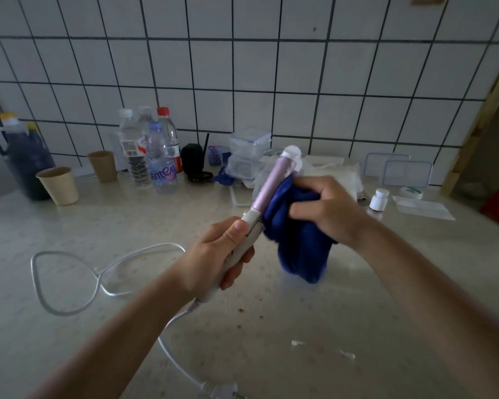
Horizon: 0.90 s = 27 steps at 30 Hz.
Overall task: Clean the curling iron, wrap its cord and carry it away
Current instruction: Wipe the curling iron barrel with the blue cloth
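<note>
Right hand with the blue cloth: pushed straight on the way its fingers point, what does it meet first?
Likely the curling iron's pink barrel: the right hand grips the blue cloth right beside it, seemingly touching. Depth is unclear from one view.

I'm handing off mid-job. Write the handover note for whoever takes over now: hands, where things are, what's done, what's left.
Left hand: grips the white handle of the curling iron, barrel pointing up and away.
Right hand: holds the blue cloth, bunched against the pink barrel.
Cord: unwrapped, lying in loose loops on the counter to the left. The plug lies on the counter at the near edge of the view.
Done: wiping is underway. I cannot tell how clean the barrel is.
Left: finish wiping, put the cloth down, wrap the cord, carry the iron away.
</note>
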Tool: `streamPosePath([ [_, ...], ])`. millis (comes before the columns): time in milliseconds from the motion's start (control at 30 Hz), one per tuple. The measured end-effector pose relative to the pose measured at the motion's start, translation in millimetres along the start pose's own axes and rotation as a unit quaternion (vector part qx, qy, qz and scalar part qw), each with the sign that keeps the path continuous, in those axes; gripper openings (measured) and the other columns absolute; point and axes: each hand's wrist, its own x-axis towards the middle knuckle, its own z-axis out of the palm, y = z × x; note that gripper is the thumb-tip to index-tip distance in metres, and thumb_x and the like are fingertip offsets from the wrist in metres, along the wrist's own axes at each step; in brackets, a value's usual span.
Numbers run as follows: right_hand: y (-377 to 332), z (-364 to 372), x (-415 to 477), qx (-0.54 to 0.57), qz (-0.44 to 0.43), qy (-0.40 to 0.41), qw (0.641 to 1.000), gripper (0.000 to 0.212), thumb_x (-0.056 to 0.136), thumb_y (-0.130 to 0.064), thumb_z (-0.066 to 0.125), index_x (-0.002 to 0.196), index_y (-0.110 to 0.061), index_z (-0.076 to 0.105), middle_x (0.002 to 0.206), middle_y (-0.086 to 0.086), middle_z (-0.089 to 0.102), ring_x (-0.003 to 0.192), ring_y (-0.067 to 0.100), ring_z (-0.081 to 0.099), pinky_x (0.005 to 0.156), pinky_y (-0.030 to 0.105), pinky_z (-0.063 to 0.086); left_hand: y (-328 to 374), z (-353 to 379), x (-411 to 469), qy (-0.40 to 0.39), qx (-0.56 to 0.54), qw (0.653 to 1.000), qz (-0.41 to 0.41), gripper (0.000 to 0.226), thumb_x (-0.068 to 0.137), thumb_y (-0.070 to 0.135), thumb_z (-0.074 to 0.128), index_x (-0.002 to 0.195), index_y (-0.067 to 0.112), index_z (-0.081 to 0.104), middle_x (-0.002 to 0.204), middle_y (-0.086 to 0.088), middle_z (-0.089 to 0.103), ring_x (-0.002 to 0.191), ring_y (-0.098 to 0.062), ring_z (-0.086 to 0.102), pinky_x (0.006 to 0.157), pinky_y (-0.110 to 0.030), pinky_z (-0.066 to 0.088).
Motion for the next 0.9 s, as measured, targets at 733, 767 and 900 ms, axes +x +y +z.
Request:
streamPosePath([
  [733, 5, 5, 1, 0.055, -0.029, 0.048, 0.997, 0.026, 0.081, -0.017, 0.075, 0.1, -0.032, 0.081, 0.095, -0.005, 0.081, 0.095, 0.014, 0.076, 0.088, 0.031, 0.058, -3, -3, 3, 0.017, 0.003, 1.0, 0.02, 0.046, 0.103, 0.044, 0.04, 0.099, 0.0, 0.051, 0.075, -0.013, 0.053, 0.041, -0.013, 0.04, 0.035, -0.025, 0.033],
  [767, 6, 14, -1, 0.047, -0.017, 0.014, 0.999, 0.027, 0.08, -0.018, 0.076, 0.101, -0.034, 0.081, 0.098, -0.004, 0.081, 0.097, 0.015, 0.076, 0.091, 0.033, 0.059, -4, -6, 4, 0.023, -0.004, 0.999, 0.024, 0.046, 0.104, 0.043, 0.041, 0.098, -0.001, 0.051, 0.074, -0.012, 0.054, 0.04, -0.014, 0.04, 0.035, -0.025, 0.033],
  [900, 4, 26, -2, 0.015, -0.005, -0.043, 0.999, 0.026, 0.083, -0.024, 0.079, 0.108, -0.032, 0.08, 0.104, -0.003, 0.081, 0.1, 0.017, 0.076, 0.094, 0.039, 0.06, -7, -13, 4, 0.025, -0.015, 0.999, 0.024, 0.044, 0.106, 0.04, 0.042, 0.094, -0.001, 0.052, 0.067, -0.005, 0.057, 0.039, -0.015, 0.039, 0.034, -0.025, 0.033],
])
